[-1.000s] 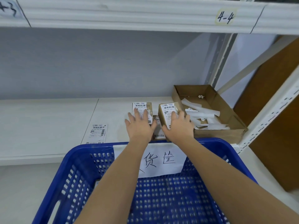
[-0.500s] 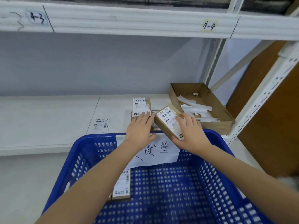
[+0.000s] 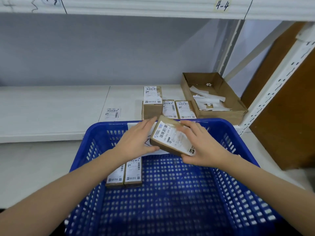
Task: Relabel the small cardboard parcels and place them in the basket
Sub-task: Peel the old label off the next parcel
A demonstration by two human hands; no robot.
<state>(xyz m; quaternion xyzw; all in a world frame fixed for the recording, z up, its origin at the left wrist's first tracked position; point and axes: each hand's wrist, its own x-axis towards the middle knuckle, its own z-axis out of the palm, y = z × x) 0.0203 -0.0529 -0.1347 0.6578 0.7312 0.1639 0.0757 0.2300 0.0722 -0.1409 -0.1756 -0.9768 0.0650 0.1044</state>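
A small cardboard parcel point(image 3: 172, 138) with a white barcode label hangs tilted above the far end of the blue basket point(image 3: 242, 193). My right hand point(image 3: 202, 147) grips its right side, thumb under the near corner. My left hand point(image 3: 136, 142) holds its left end, fingers along the far edge and thumb below. Two labelled parcels point(image 3: 126, 174) lie side by side on the basket floor near its left wall. On the shelf behind stands a stack of parcels point(image 3: 152, 103), with two more parcels point(image 3: 178, 109) flat to its right.
A loose label point(image 3: 112, 114) lies on the white shelf point(image 3: 51, 108) left of the parcels. An open cardboard tray point(image 3: 235, 106) with peeled paper strips sits at the right by the rack upright point(image 3: 279, 82). A brown board leans at the far right.
My right hand has lifted one parcel off the shelf and brought it back over the basket. My left hand left the stack and took the parcel's left end.
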